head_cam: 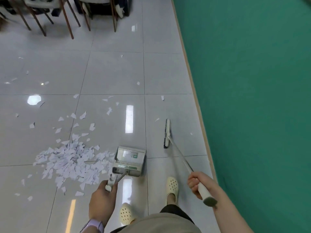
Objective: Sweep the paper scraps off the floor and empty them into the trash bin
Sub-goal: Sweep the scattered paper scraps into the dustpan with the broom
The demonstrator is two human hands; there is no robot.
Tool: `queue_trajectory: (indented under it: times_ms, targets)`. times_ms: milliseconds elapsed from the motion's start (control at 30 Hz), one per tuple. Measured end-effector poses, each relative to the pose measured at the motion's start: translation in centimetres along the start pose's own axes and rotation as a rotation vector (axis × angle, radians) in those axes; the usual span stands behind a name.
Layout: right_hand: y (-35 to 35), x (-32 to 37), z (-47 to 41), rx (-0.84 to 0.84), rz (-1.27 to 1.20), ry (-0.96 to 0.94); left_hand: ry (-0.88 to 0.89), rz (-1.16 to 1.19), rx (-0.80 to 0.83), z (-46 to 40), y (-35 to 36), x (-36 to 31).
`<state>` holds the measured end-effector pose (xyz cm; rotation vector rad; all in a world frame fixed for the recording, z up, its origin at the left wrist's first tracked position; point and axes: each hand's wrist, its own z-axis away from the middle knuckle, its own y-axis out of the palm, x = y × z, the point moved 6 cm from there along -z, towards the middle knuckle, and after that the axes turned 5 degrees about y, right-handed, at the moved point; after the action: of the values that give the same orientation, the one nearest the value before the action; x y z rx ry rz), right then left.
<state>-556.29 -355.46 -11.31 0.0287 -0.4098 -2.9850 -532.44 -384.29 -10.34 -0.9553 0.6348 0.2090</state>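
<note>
Paper scraps (67,158) heaped beside the dustpan (129,161) gripped by the left hand (102,199); right hand (199,184) grips the broom (167,133), which must next sweep them in.

Left hand (102,198) curled in a grip, low; right hand (196,184) fisted, forearm stretched forward.

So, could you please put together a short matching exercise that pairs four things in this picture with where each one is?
Things:
1. dustpan
2. broom head
3. paper scrap pile
4. chair legs

Places:
A. far end of the floor, top left
B. left of the dustpan, on the tiles
C. near the green wall, on the right hand's handle
D. in front of the feet, on the left hand's handle

Pairs: 1-D, 2-C, 3-B, 4-A
</note>
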Motion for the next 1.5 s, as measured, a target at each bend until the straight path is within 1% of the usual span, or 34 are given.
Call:
queue_trajectory:
  times_ms: [200, 300, 367, 467, 567, 733, 900, 967, 1000, 1067, 1133, 1233, 1367, 1500]
  targets:
    - [-8.8, 7.7, 2.6, -0.163, -0.056, -0.091, -0.005, -0.006, 0.013, -1.8, 5.2, -6.1]
    - [-12.1, 10.9, 2.4, -0.25, -0.016, -0.099, -0.003, -0.01, 0.001, -2.4, 7.4, -9.0]
    - [-13.2, 13.2, 2.2, -0.305, 0.095, -0.095, -0.01, -0.019, 0.0, -2.4, 8.7, -10.5]
    - [-12.9, 16.6, 1.6, -0.389, 0.363, -0.029, -0.016, -0.013, -0.016, -2.4, 10.4, -12.6]
    - [-10.6, 19.0, -0.3, -0.372, 0.567, 0.018, -0.027, -0.01, -0.015, -1.8, 11.6, -14.7]
    - [-6.3, 19.8, -4.2, -0.302, 0.781, 0.07, -0.072, -0.02, -0.058, -0.7, 12.3, -16.3]
    - [-5.2, 20.3, -3.7, -0.228, 1.022, 0.144, -0.129, -0.01, -0.102, -0.1, 12.5, -16.3]
    - [-4.5, 21.9, -2.8, -0.151, 1.004, 0.146, -0.137, -0.001, -0.114, -0.2, 12.6, -16.2]
    - [-4.3, 22.8, -2.5, -0.108, 0.943, 0.137, -0.135, 0.0, -0.118, -0.4, 12.6, -16.2]
    - [-4.4, 24.3, -1.6, -0.075, 0.855, 0.133, -0.142, 0.009, -0.137, -0.9, 12.5, -16.4]
    - [-4.8, 24.9, -0.6, -0.034, 0.8, 0.127, -0.161, 0.04, -0.164, -1.3, 12.2, -16.5]
    - [-5.4, 25.4, 0.3, 0.055, 0.652, 0.115, -0.179, 0.065, -0.2, -1.7, 11.8, -16.2]
    - [-6.2, 26.3, 0.5, -0.017, 0.644, 0.084, -0.194, 0.079, -0.224, -2.5, 11.3, -15.4]
    - [-6.1, 26.6, 0.1, -0.128, 0.489, 0.058, -0.191, 0.102, -0.217, -3.8, 10.8, -15.5]
